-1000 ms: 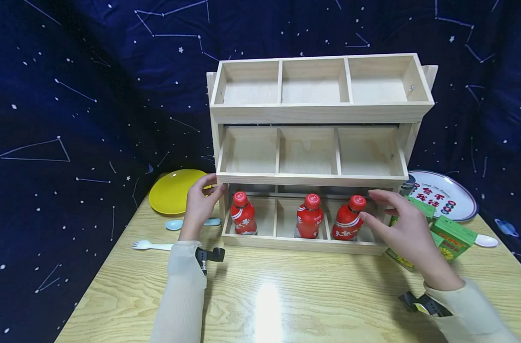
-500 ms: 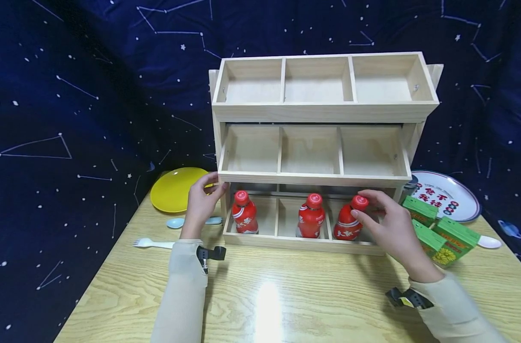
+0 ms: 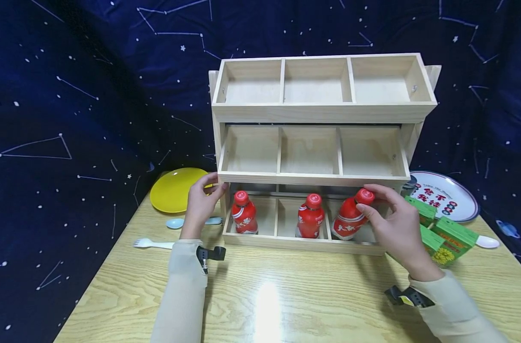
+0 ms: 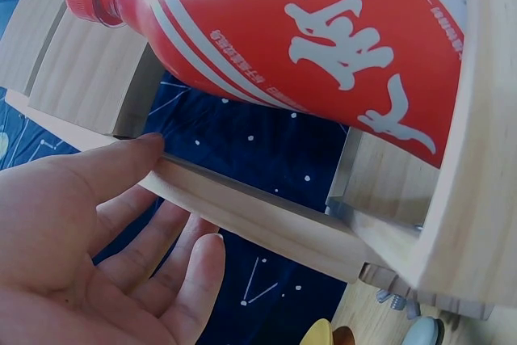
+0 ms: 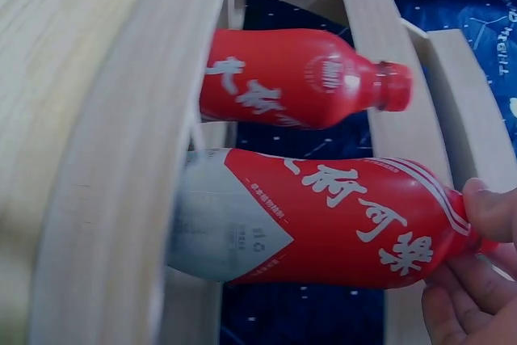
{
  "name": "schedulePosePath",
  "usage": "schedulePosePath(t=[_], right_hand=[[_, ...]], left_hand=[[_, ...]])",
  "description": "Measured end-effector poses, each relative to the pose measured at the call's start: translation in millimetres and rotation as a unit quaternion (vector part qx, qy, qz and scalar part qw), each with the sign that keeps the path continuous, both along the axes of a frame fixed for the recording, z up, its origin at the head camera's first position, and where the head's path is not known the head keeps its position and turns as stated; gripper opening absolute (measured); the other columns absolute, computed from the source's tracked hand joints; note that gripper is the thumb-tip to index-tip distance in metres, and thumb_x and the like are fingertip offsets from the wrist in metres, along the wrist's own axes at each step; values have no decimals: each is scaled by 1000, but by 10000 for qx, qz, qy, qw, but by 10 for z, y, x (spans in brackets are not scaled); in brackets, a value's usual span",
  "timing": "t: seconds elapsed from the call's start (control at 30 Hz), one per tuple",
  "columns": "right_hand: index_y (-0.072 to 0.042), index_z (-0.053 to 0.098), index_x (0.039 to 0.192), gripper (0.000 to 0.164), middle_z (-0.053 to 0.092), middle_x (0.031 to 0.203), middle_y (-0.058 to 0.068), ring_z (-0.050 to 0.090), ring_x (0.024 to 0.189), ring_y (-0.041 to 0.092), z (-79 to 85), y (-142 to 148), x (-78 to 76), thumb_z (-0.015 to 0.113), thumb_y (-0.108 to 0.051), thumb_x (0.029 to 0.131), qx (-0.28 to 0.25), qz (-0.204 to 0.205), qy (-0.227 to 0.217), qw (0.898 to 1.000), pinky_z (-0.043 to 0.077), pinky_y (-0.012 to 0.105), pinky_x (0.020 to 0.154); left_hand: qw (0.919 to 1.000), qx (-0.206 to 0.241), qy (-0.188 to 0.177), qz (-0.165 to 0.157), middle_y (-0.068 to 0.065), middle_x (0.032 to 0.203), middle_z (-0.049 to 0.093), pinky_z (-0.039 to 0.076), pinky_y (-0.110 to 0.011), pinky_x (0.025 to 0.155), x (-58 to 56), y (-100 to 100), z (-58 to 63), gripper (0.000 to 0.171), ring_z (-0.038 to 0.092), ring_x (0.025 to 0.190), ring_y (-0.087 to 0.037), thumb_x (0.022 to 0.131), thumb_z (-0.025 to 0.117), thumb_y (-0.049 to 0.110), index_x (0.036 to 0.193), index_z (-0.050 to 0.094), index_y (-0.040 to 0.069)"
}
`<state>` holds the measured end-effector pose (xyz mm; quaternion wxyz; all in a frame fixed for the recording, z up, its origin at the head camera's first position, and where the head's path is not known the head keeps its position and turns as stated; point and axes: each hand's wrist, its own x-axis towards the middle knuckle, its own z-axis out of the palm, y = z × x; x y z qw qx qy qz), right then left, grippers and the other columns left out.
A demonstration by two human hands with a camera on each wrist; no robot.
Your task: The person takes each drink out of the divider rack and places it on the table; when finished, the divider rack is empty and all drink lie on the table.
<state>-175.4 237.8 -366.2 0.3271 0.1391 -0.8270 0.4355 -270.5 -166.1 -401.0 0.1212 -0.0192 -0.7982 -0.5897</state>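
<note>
"What's the left hand (image 3: 200, 202) doing?"

"Partly closed: thumb and fingers lie either side of the left upright of the wooden rack (image 3: 325, 114), pinching it. Just right of that, in the bottom tier, stands the left bottle (image 3: 244, 216), then the middle bottle (image 3: 310, 220) over by its compartment's right divider."

"And the right bottle (image 3: 347, 221)?"

"In the bottom tier's right compartment, left of the right hand (image 3: 397, 231), much the nearer hand. It tilts: base low near the divider, long axis slanting up rightward, so the cap end leans toward that hand."

"How does it look?"

"Red with a red cap, white bands curving round the shoulder, white lettering along the body, a pale pointed panel near the base."

"The right hand's grip?"

"Thumb and fingers nearly together, pinching the bottle around its neck."
</note>
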Motion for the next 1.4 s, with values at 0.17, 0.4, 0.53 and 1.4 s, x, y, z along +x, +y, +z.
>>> schedulePosePath(t=[0.17,0.4,0.53,1.4], right_hand=[[1,66,121,54,66,107,-3,61,88,4,137,35,83,79,17,71,-139,114,124,9998,46,11,81],[1,65,123,55,66,110,-8,63,90,6,290,128,285,78,17,73,-164,66,-81,9998,49,10,82],[2,65,124,55,67,110,-6,65,92,5,319,200,414,78,18,72,-196,7,-248,9995,49,10,84],[5,62,124,47,58,104,-22,55,89,-8,-17,901,1054,76,10,80,9,-1357,-1008,9856,38,0,83]], left_hand=[[10000,-11,-24,7,-4,127,60,54,-42,93,-7,-6,-7,43,60,113,-26,93,71,27,133,60,17],[10000,22,18,-47,-5,128,60,54,-43,92,-11,-13,-12,43,60,114,-28,93,71,27,133,60,16],[10000,-13,-1,-29,-5,128,59,54,-43,93,-2,-7,-1,43,60,114,-27,93,71,25,134,60,16],[10000,-27,51,-55,-7,127,60,53,-43,94,11,8,7,43,60,113,-28,93,71,26,133,60,14]])
